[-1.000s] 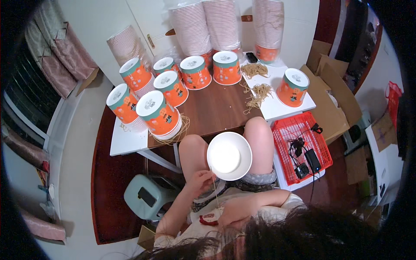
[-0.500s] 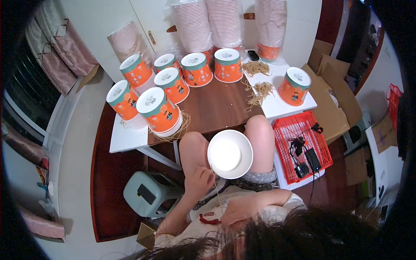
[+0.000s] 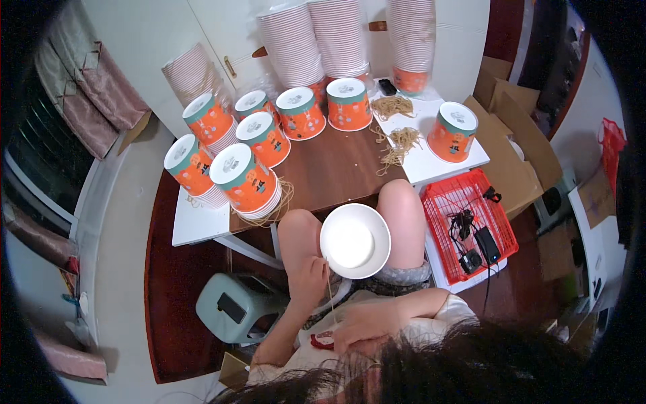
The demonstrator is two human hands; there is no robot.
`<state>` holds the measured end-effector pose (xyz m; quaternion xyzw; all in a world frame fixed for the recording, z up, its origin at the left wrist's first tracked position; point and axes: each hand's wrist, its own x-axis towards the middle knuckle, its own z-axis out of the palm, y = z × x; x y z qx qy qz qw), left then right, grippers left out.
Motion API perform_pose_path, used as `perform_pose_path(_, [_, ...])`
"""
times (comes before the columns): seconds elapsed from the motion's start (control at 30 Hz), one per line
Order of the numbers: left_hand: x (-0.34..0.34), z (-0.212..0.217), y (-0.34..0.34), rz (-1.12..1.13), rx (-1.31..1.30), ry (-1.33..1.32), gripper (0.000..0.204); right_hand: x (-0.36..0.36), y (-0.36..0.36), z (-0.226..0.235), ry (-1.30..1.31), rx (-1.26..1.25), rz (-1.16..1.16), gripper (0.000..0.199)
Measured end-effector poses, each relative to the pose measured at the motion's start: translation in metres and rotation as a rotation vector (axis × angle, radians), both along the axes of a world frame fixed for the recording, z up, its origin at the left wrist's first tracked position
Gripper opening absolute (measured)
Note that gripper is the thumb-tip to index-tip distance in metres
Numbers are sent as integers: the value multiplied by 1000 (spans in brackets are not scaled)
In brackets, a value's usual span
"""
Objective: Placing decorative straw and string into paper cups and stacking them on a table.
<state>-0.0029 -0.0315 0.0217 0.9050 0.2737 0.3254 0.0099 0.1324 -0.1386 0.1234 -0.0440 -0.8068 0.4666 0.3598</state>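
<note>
1. Left hand (image 3: 309,281), lower centre of the frame: fingers pinched closed on a thin cord (image 3: 330,294), at the near rim of the white bowl (image 3: 355,241);
2. Right hand (image 3: 365,326), just below: fingers curled by the cord's lower end; I cannot tell its grip;
3. Bowl: mid-frame, between the knees (image 3: 404,215); upside-down orange tubs (image 3: 246,182) stand on the surface (image 3: 323,172), upper left.

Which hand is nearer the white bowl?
Left. The left hand has its fingers at the white bowl's near-left rim, contact unclear; the right hand is clearly apart from it, farther back toward the view's lower edge.
</note>
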Motion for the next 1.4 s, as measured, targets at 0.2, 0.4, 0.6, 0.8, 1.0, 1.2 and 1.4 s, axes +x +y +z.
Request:
perform_pose_path(0.2, [5, -1, 9, 83, -202, 4, 11, -6, 4, 10, 63, -96, -13, 7])
perform_pose_path(0.4, [9, 1, 13, 78, -395, -68, 9, -1, 17, 22, 257, -189, -131, 9])
perform_pose_path(0.6, [6, -14, 18, 82, -452, -151, 10, 3, 29, 45, 229, -93, -338, 10])
perform_pose_path(0.8, [9, 31, 10, 76, -718, 30, 25, 41, 26, 56, 469, -613, -421, 8])
perform_pose_path(1.0, [3, -48, 3, 109, -785, -34, 35, 72, 18, 81, 942, -325, -424, 11])
perform_pose_path(1.2, [21, -4, 13, 81, -835, -97, 28, 106, 11, 72, 867, -208, -575, 18])
perform_pose_path(1.4, [51, 97, 39, -199, 11, 396, 13, 108, 6, 61, 811, -259, -641, 28])
